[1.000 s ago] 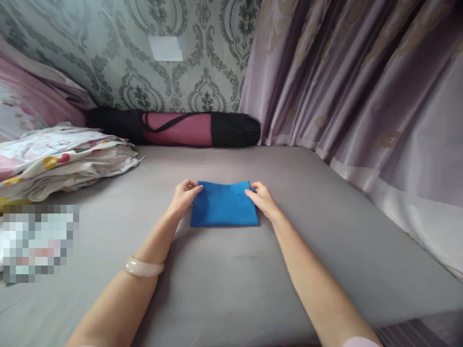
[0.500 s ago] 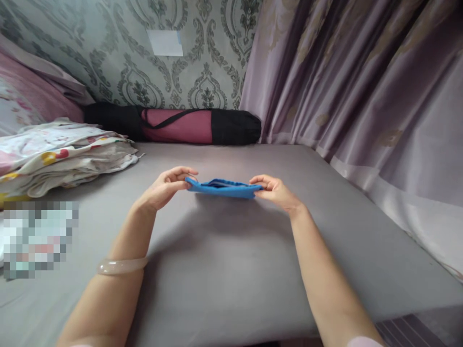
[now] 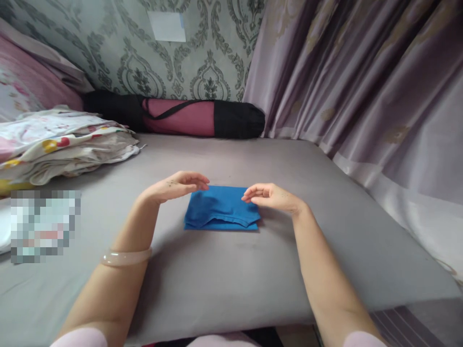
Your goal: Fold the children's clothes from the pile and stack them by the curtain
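A folded blue garment (image 3: pixel 224 207) lies flat on the grey bed sheet (image 3: pixel 231 270), its curved, banded edge turned toward me. Over its far left corner hovers my left hand (image 3: pixel 181 185), fingers loosely bent and apart, with nothing in them. My right hand (image 3: pixel 273 196) is above the right side of the garment, its fingers curled a little and holding nothing. A pale translucent bangle (image 3: pixel 126 257) circles my left forearm.
A pile of folded printed fabric (image 3: pixel 72 144) sits at the left, with a blurred-out item (image 3: pixel 47 226) in front of it. Against the patterned wall lies a long black and maroon bag (image 3: pixel 181 118). Pale purple curtains (image 3: pixel 343 86) hang along the right side.
Both hands have let go of the blue garment, which they held raised by its sides. It now rests flat on the sheet, and the view has tilted slightly down.
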Demonstrator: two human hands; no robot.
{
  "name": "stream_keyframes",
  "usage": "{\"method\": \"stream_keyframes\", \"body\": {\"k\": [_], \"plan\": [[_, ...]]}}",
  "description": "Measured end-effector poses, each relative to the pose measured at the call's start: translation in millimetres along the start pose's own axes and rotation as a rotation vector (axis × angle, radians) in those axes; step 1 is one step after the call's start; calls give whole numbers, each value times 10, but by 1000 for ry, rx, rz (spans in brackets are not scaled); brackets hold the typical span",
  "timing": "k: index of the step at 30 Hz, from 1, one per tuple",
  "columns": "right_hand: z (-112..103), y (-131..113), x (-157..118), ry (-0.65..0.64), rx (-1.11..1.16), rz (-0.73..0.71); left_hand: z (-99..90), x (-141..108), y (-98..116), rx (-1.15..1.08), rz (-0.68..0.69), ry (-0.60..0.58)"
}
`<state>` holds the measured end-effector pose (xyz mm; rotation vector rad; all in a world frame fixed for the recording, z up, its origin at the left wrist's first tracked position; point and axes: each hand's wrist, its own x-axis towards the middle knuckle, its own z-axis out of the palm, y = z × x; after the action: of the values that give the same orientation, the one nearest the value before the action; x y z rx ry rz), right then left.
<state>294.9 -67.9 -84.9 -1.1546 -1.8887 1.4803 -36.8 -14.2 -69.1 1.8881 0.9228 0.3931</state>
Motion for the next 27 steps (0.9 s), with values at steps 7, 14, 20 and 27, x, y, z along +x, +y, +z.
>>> {"method": "stream_keyframes", "body": {"k": [7,14,20,27], "plan": [[592,-7,320,505,-673,-75,686,261,145,657,-133,226],[976,214,415,332,-1012,18,1149,323,-75,862,-248,249],[957,245,411,316,-1012,36,1076,312,-130,797,-266,172],[1016,42,411,410,-1027,-101,712,210,-153,649,-290,67]]}}
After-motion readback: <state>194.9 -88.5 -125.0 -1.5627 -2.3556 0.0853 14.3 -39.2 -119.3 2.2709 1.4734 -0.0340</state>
